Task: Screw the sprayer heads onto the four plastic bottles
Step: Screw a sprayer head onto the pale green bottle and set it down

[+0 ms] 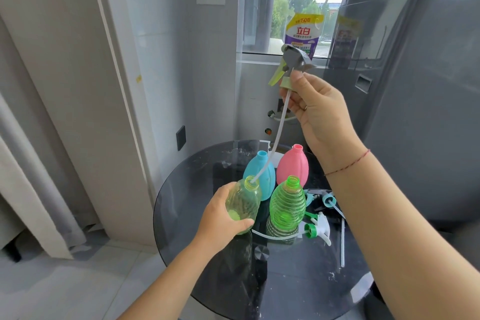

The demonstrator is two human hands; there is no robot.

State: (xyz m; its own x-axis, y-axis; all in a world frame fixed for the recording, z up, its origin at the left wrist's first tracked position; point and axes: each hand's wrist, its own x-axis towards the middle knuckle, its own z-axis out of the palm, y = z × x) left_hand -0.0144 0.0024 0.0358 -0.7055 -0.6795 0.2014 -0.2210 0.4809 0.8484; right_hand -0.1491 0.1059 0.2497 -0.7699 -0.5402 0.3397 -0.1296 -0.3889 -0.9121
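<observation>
My left hand [220,218] grips a yellow-green ribbed bottle [244,202], tilted above the round dark glass table [181,210]. My right hand [314,109] holds a grey sprayer head [292,65] with a yellow-green trigger high up by its collar. The head's long white dip tube [275,138] hangs down, and its tip sits in the held bottle's mouth. A bright green ribbed bottle [287,202], a blue bottle [262,169] and a pink bottle [293,163] stand uncapped on the table.
Loose sprayer heads lie on the table's right side: a white one with a green collar [318,230] and a teal one [327,200], their tubes spread out. A grey washing machine [415,86] stands to the right. A detergent pouch [302,34] rests on the window sill.
</observation>
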